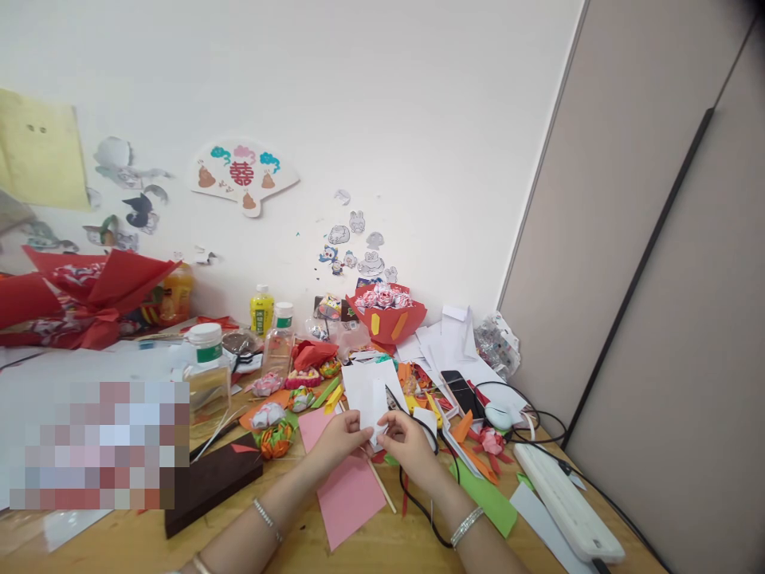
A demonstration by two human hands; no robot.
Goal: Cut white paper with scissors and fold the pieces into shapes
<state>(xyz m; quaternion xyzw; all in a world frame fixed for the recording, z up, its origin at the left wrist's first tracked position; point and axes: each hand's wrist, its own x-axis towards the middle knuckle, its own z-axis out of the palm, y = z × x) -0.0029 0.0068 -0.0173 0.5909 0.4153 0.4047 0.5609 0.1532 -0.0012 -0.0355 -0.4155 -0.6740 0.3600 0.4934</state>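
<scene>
Paper (378, 401), maybe half folded, is pinched by the left hand (345, 435) and right hand (407, 443); made flowers (384, 296) are seen past the fingers.

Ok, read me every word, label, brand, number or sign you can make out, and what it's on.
"囍", in red, on the fan-shaped cutout on the wall.
Yellow bottle: dark characters, too small to read surely.
White-capped jar: green label, too blurred.
Clear bottle: label, too small.
</scene>
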